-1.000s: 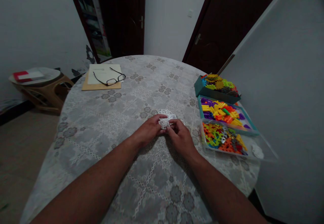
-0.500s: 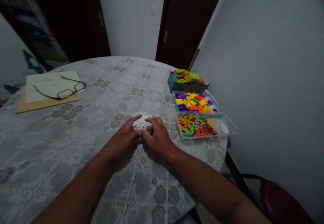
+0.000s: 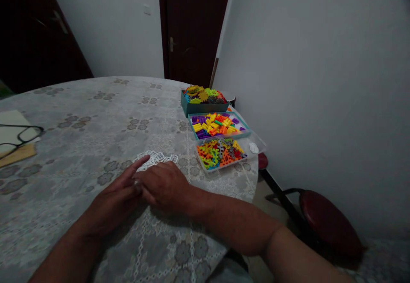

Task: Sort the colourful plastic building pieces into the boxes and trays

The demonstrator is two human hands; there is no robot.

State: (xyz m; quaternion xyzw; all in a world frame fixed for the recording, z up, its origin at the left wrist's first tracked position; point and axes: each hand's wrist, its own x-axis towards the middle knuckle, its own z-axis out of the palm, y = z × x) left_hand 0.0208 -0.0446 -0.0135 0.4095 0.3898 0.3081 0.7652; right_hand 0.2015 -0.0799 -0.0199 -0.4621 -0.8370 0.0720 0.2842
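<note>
Openwork white lattice pieces (image 3: 155, 157) lie on the tablecloth just past my hands, spread out and partly covered by my fingers. My left hand (image 3: 117, 195) is open, palm turned toward the right, with its index finger stretched out near the lattice. A small pale spot shows at its thumb, too small to name. Curled over and pressed against the left thumb and palm is my right hand (image 3: 165, 185). Its fingertips are hidden, so whatever they pinch cannot be made out.
At the right stand a teal box of plastic gears (image 3: 205, 108), a tray of coloured tubes (image 3: 218, 126) and a clear tray of coloured connectors (image 3: 221, 155). A white disc (image 3: 253, 148) lies beside them. Glasses (image 3: 30, 134) rest on papers at left. A stool (image 3: 331, 223) stands off the table.
The view has turned right. Both hands were cupped around a round white lattice; now they meet nearer me, and the lattice pieces look more spread beyond them. The right hand has curled.
</note>
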